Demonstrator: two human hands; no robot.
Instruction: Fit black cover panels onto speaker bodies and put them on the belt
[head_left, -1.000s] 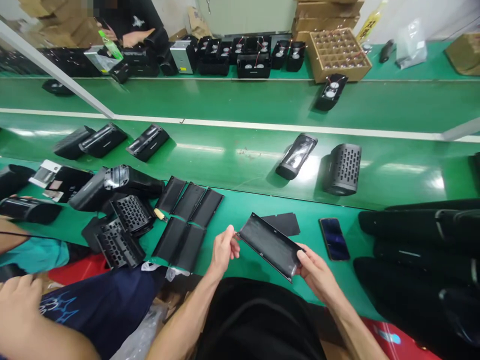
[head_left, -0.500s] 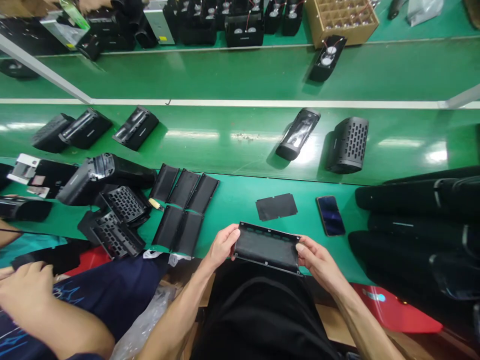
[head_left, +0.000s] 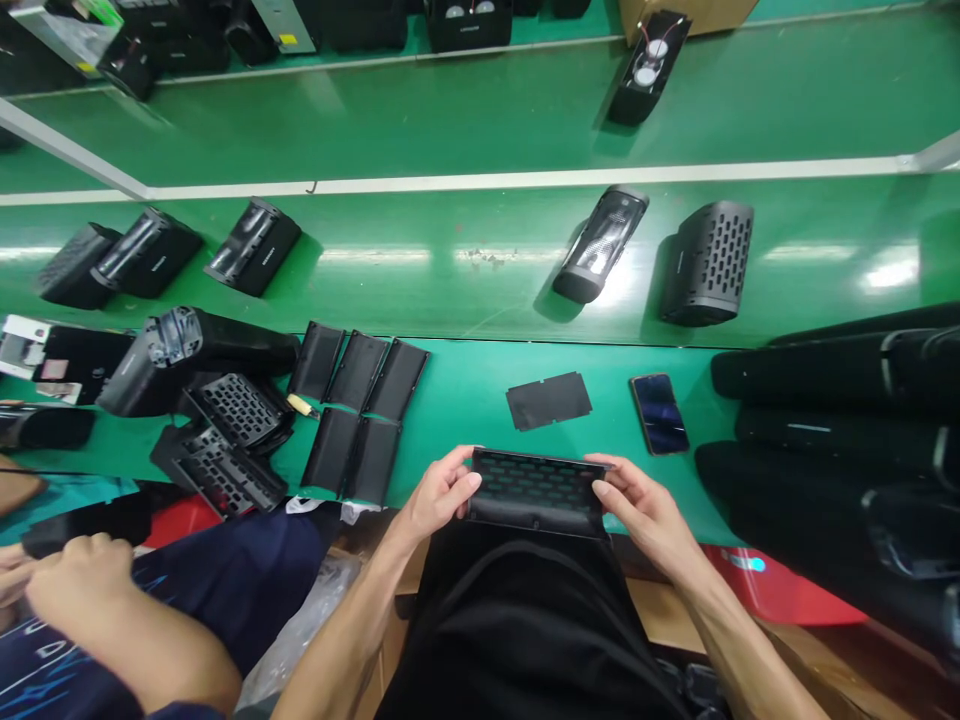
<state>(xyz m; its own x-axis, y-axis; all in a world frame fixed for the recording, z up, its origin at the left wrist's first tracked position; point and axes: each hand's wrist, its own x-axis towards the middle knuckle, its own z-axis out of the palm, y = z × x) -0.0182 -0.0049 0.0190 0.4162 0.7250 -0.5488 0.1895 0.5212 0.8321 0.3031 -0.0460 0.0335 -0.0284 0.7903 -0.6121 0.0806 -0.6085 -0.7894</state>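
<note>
Between my two hands is a black perforated speaker grille panel point(head_left: 536, 490), held over my lap at the bench edge. My left hand point(head_left: 442, 492) pinches its left end, thumb on the near face. At the other end, my right hand point(head_left: 637, 500) grips it the same way. Rows of slots show through the panel, with a solid band along its lower side. Beyond it a thin black sheet with notched edges point(head_left: 549, 401) lies flat on the green mat. To the left several black panels point(head_left: 358, 370) lie in two rows.
A phone point(head_left: 659, 414) lies right of the sheet. Slotted grilles point(head_left: 244, 408) are piled at left beside a yellow-handled tool point(head_left: 302, 405). Speaker housings point(head_left: 709, 265) stand on the green line behind. Large black cases point(head_left: 832, 440) crowd the right. A co-worker's arm point(head_left: 127, 620) is at lower left.
The grille panel has been tilted in my hands, so its slots now show clearly where its inside looked mostly solid before. Both hands keep their hold. The camera view has shifted slightly.
</note>
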